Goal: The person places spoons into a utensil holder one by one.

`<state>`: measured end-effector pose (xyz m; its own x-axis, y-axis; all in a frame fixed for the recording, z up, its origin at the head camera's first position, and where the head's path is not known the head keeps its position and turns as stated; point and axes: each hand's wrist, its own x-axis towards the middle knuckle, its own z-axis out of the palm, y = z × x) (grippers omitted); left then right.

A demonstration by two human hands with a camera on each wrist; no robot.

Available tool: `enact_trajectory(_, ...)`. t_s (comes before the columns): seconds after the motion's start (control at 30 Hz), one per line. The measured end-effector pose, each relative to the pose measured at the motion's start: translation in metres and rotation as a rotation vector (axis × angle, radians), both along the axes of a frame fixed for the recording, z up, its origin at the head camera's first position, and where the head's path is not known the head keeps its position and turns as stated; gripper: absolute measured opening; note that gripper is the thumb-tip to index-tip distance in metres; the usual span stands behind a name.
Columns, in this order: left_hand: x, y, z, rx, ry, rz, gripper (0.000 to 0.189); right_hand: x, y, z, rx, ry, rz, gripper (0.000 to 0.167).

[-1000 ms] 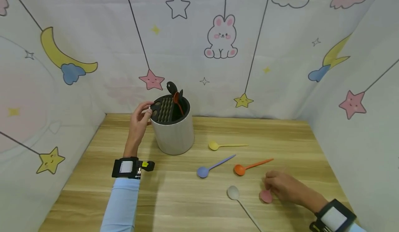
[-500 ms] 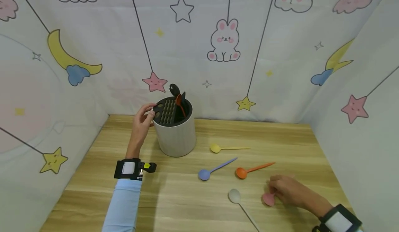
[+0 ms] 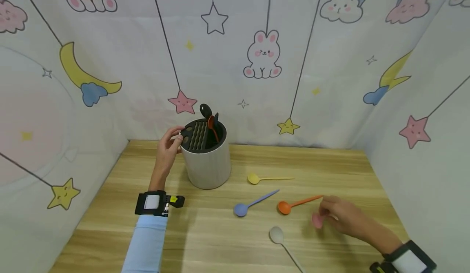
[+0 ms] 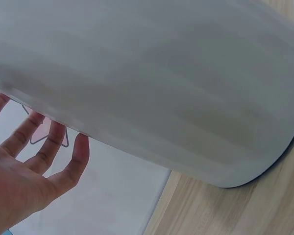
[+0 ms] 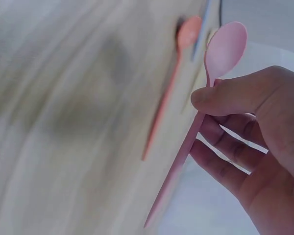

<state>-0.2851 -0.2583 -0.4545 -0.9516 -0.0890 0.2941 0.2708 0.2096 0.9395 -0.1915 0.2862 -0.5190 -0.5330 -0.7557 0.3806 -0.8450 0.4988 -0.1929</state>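
My right hand (image 3: 343,216) pinches a pink spoon (image 5: 225,51) by its handle near the bowl, thumb on one side and fingertips on the other. In the right wrist view the spoon is lifted off the table, its handle end pointing down. My left hand (image 3: 167,154) grips the rim of a white, round utensil holder (image 3: 207,169) with a black slotted top. In the left wrist view its curved fingers (image 4: 78,152) touch the holder's side; the thumb is out of sight there. A dark spoon (image 3: 205,110) and a red-orange spoon (image 3: 211,124) stand in the holder's open section.
On the wooden table (image 3: 205,240) lie a yellow spoon (image 3: 253,178), a blue spoon (image 3: 240,209), an orange spoon (image 3: 284,207) and a grey spoon (image 3: 276,235). A cloth with cartoon prints (image 3: 227,65) hangs behind and at both sides.
My right hand has raised the pink spoon from the table and moved slightly away from me, near the orange spoon's handle. My left hand stays on the holder. The head view has shifted a little.
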Motion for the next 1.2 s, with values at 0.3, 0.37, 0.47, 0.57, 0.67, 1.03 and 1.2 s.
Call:
enact_trajectory(0.3,0.004,0.001,0.001,0.011,0.024,-0.001,0.039,-0.008,-0.005,0.024,-0.077,-0.078,-0.031,0.043)
enact_trajectory(0.37,0.005,0.002,0.002,0.005,0.022,0.001,0.039,-0.01,-0.009,0.028,-0.103,-0.085,-0.032,0.043)
enact_trajectory(0.47,0.005,0.002,0.001,-0.002,0.011,0.001,0.04,-0.013,-0.014,0.034,-0.118,-0.07,-0.045,0.043)
enact_trajectory(0.57,0.005,0.002,0.001,0.001,0.003,0.001,0.04,-0.018,-0.02,0.041,-0.12,-0.051,-0.054,0.04)
enact_trajectory(0.67,0.004,0.002,0.002,0.007,0.004,0.001,0.04,-0.023,-0.026,0.047,-0.122,-0.048,-0.062,0.04)
enact_trajectory(1.03,0.005,0.001,0.001,0.0,0.01,0.005,0.04,-0.041,-0.063,0.07,-0.235,-0.079,-0.012,0.037)
enact_trajectory(1.2,0.004,0.001,0.001,-0.007,0.024,0.004,0.039,-0.051,-0.08,0.079,-0.303,-0.124,0.016,0.034)
